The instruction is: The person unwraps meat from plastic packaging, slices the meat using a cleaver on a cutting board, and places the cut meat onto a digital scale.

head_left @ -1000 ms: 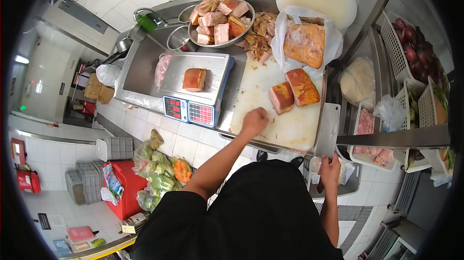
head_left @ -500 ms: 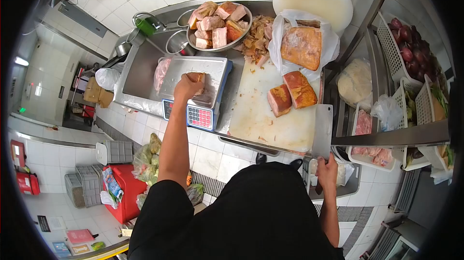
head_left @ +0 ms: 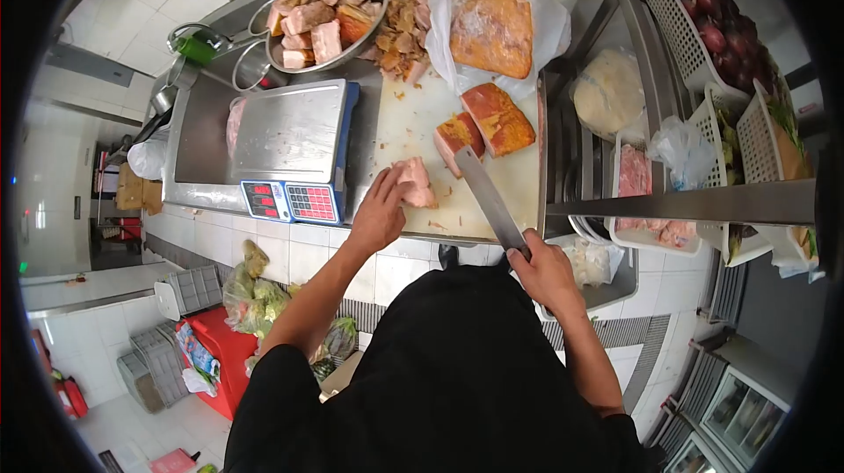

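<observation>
My left hand [head_left: 380, 211] has its fingers on a small meat piece [head_left: 417, 183] at the near left part of the white cutting board [head_left: 479, 200]. My right hand [head_left: 541, 269] grips the handle of a cleaver [head_left: 492, 202], its blade slanting up and left over the board. Near the blade's tip sits a browned block [head_left: 459, 136], with a larger browned block [head_left: 498, 120] beside it. The scale [head_left: 290, 139] left of the board has a bare plate. Behind the blocks, a big slab [head_left: 492, 36] lies on a white plastic bag.
A metal bowl [head_left: 371, 33] of meat chunks stands at the back, beside a heap of scraps [head_left: 403, 33]. The sink [head_left: 200, 134] is at the left. On the right, a metal rack bar [head_left: 686, 198] crosses in front of baskets, one with red onions [head_left: 721, 38].
My left hand took the meat piece from the scale and brought it right onto the board. The cleaver has moved left and now points across the board. The view has shifted right.
</observation>
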The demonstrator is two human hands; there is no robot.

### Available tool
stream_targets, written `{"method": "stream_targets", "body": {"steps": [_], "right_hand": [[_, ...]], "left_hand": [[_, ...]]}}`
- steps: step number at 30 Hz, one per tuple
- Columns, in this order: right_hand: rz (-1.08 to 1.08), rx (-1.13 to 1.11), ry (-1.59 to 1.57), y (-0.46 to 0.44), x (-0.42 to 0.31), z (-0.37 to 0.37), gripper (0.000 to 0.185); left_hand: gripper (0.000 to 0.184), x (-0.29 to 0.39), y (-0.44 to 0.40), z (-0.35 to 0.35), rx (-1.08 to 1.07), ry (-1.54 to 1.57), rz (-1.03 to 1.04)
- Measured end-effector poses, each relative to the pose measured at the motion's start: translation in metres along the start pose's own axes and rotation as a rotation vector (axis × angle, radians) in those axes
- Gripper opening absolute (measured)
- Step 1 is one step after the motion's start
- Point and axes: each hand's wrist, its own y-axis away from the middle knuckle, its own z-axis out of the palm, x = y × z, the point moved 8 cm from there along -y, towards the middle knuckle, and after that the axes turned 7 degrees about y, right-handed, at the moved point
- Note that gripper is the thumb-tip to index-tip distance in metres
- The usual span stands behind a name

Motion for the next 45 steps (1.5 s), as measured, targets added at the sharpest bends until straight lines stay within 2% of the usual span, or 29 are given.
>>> {"method": "stream_targets", "body": {"steps": [6, 10, 12, 14, 16, 18, 20, 21, 23, 24, 26, 27, 29, 33, 35, 38, 41, 45], "right_hand": [[-0.083, 0.045, -0.011, 0.0, -0.015, 0.008, 0.024], [-0.041, 0.074, 0.016, -0.005, -0.005, 0.014, 0.024], [-0.037, 0.18, -0.031, -0.004, -0.003, 0.006, 0.023], [-0.007, 0.178, -0.064, -0.004, -0.002, 0.001, 0.023], [0.026, 0.177, -0.105, -0.005, 0.002, 0.002, 0.023], [-0.031, 0.256, -0.108, -0.005, 0.004, 0.001, 0.028], [-0.001, 0.211, -0.089, 0.0, -0.003, -0.007, 0.025], [0.017, 0.157, -0.065, 0.002, -0.005, -0.006, 0.022], [-0.008, 0.134, -0.045, 0.005, -0.004, -0.002, 0.022], [-0.036, 0.112, -0.023, 0.005, -0.005, 0.001, 0.022], [-0.053, 0.094, -0.013, 0.005, -0.007, 0.009, 0.022], [-0.069, 0.077, 0.003, 0.005, -0.008, 0.013, 0.021], [-0.087, 0.082, 0.044, 0.002, -0.007, 0.022, 0.02], [-0.146, 0.081, 0.204, -0.008, -0.008, 0.033, 0.018], [-0.148, 0.083, 0.191, -0.011, -0.015, 0.03, 0.018], [-0.148, 0.041, 0.192, -0.02, -0.037, 0.022, 0.019], [-0.168, -0.007, 0.218, -0.029, -0.05, 0.027, 0.019], [-0.217, -0.015, 0.216, -0.037, -0.059, 0.029, 0.02]], "left_hand": [[0.054, -0.001, -0.022, -0.006, -0.036, 0.003, -0.027], [0.062, -0.01, -0.062, -0.007, -0.126, 0.038, 0.025], [0.063, -0.007, -0.078, -0.004, -0.21, -0.054, -0.009], [0.063, 0.007, -0.081, -0.002, -0.217, -0.06, 0.025], [0.065, 0.003, -0.072, 0.026, -0.413, -0.108, -0.033], [0.066, 0.003, -0.072, 0.021, -0.411, -0.15, -0.039], [0.062, -0.011, -0.068, 0.011, -0.518, 0.084, -0.407], [0.062, -0.021, -0.064, 0.012, -0.521, 0.084, -0.403], [0.058, -0.048, -0.041, 0.025, -0.628, 0.43, -0.58], [0.058, -0.052, -0.037, 0.022, -0.628, 0.427, -0.584], [0.056, -0.056, -0.043, -0.002, -0.341, 0.268, -0.457], [0.056, -0.057, -0.042, -0.005, -0.341, 0.267, -0.459], [0.057, -0.062, -0.037, -0.005, -0.331, 0.5, -0.588], [0.052, -0.05, -0.039, -0.012, -0.174, 0.519, -0.579], [0.048, -0.035, -0.047, -0.016, -0.087, 0.36, -0.298], [0.048, -0.01, -0.05, -0.013, -0.078, 0.218, -0.212], [0.052, -0.007, -0.05, 0.0, -0.141, 0.196, -0.257], [0.055, -0.011, -0.05, 0.006, -0.1, 0.185, -0.236]]}}
